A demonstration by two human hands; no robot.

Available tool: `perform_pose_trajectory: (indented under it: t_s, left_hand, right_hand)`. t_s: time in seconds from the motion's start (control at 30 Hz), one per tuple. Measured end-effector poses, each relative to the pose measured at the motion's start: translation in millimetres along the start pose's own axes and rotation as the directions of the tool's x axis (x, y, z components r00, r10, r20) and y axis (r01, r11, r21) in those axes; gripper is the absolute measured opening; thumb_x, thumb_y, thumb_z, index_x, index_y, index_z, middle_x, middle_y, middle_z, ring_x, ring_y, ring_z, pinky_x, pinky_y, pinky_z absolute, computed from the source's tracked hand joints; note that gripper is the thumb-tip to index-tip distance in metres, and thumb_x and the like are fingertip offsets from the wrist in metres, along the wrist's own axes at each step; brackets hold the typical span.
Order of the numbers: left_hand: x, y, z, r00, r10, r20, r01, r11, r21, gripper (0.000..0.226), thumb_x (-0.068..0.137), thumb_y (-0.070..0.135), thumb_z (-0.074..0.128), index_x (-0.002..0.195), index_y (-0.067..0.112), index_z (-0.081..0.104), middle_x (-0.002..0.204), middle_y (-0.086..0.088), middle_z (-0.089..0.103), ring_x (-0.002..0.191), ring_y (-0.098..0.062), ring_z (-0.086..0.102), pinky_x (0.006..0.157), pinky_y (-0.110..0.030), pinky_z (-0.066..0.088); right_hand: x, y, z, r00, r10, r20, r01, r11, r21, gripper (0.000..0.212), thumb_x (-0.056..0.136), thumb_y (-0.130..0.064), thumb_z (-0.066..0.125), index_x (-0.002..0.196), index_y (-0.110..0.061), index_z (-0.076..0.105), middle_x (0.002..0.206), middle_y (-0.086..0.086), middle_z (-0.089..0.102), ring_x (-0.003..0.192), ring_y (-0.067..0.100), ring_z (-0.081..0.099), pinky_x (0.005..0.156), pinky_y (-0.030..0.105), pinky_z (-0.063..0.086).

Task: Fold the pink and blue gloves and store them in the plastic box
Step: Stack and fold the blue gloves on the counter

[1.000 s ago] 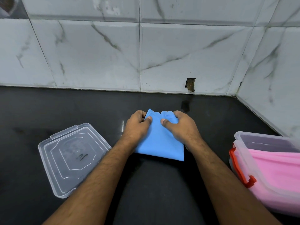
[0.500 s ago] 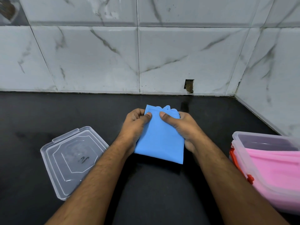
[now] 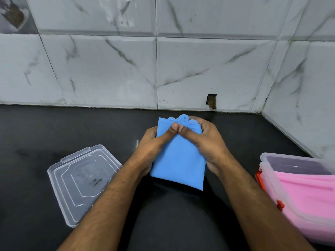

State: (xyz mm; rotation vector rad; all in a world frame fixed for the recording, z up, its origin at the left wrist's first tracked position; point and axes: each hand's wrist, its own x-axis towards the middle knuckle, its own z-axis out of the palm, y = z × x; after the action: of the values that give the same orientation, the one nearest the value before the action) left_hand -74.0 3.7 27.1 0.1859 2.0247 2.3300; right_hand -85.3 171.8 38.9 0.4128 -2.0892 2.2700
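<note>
Both hands gripping folded blue glove (image 3: 178, 160), thumbs pressed together, fingers apparently curled behind

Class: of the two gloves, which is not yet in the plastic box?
The blue glove, gripped by both hands; the pink glove already lies in the box.

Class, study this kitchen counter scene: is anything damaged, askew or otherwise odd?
Yes: a small rough hole is broken into the white marble-patterned wall tile just above the black countertop, showing brown material inside.
</note>
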Motion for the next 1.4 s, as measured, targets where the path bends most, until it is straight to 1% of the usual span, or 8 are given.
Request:
perform_pose_trajectory:
  t_s: [0.2,0.4,0.6,0.8,1.0,1.17,1.23,1.4]
  left_hand:
    - [-2,2,3,0.999,0.039,-0.026,-0.039,0.999,-0.016,0.042,0.091,0.049,0.074,0.107,0.010,0.076,0.104,-0.017,0.080,0.093,-0.034,0.078,0.077,-0.043,0.064]
    - [-6,5,2,0.993,-0.058,0.104,0.072,0.989,-0.128,0.045,0.094,0.042,0.073,0.117,0.003,0.072,0.116,-0.023,0.075,0.099,-0.037,0.075,0.087,-0.049,0.061]
    - [-3,3,-3,0.984,-0.109,0.139,0.127,0.984,-0.123,0.051,0.087,0.048,0.078,0.115,0.005,0.075,0.115,-0.024,0.076,0.103,-0.041,0.075,0.083,-0.048,0.062]
    - [2,-7,-3,0.999,-0.054,0.004,0.054,0.998,-0.013,0.053,0.088,0.054,0.075,0.106,0.004,0.076,0.105,-0.020,0.079,0.098,-0.041,0.077,0.084,-0.052,0.062]
    - [9,-12,-1,0.971,0.084,-0.223,-0.059,0.992,0.115,0.054,0.101,0.056,0.054,0.099,0.006,0.074,0.103,-0.022,0.076,0.087,-0.032,0.069,0.086,-0.054,0.057]
    - [-11,-17,3,0.879,0.361,-0.312,-0.200,0.872,0.446,0.029,0.101,0.053,0.054,0.095,0.028,0.066,0.089,0.014,0.073,0.078,0.007,0.064,0.070,-0.018,0.046]
    - [-21,-21,8,0.872,0.392,-0.293,-0.244,0.868,0.433,0.032,0.099,0.060,0.052,0.105,0.031,0.065,0.097,0.017,0.073,0.085,0.010,0.065,0.071,-0.013,0.047]
    - [-43,-9,33,0.905,0.339,-0.256,-0.310,0.939,0.148,0.041,0.100,0.059,0.051,0.114,0.022,0.062,0.108,0.005,0.072,0.102,-0.012,0.066,0.088,-0.032,0.055]
  right_hand:
    - [-2,-2,1,0.996,-0.078,-0.054,0.071,0.991,-0.115,0.023,0.085,-0.038,0.081,0.100,-0.022,0.074,0.095,0.002,0.079,0.087,0.019,0.077,0.071,0.035,0.062]
    - [-3,-4,-2,0.995,0.097,0.039,-0.091,0.986,-0.137,0.069,0.074,-0.083,0.060,0.109,-0.025,0.072,0.108,0.005,0.077,0.102,0.025,0.075,0.092,0.047,0.060]
    - [-5,-8,-8,0.976,0.156,0.153,-0.124,0.972,-0.199,0.061,0.076,-0.067,0.076,0.113,-0.018,0.070,0.105,0.002,0.079,0.096,0.022,0.077,0.086,0.041,0.062]
    - [-3,-1,-8,0.994,0.099,0.046,-0.088,0.976,-0.201,0.041,0.079,-0.045,0.085,0.093,-0.009,0.070,0.092,0.006,0.079,0.082,0.023,0.078,0.069,0.033,0.062]
    - [-4,10,-6,0.993,0.038,-0.111,-0.063,0.972,-0.225,0.027,0.081,-0.034,0.083,0.097,-0.015,0.073,0.092,0.004,0.079,0.084,0.024,0.077,0.074,0.040,0.063]
    - [-28,-6,4,0.972,-0.095,-0.216,0.047,0.975,-0.217,0.019,0.085,-0.029,0.081,0.099,-0.018,0.074,0.094,0.004,0.078,0.084,0.021,0.074,0.082,0.051,0.062]
    - [-40,-18,8,0.949,-0.215,-0.231,0.122,0.925,-0.360,0.020,0.085,-0.038,0.078,0.098,-0.024,0.072,0.089,-0.004,0.077,0.083,0.017,0.074,0.078,0.047,0.062]
    - [-77,-70,12,0.853,-0.505,-0.131,0.236,0.597,-0.767,0.033,0.085,-0.059,0.064,0.109,-0.037,0.064,0.090,-0.019,0.073,0.081,0.002,0.067,0.073,0.031,0.057]
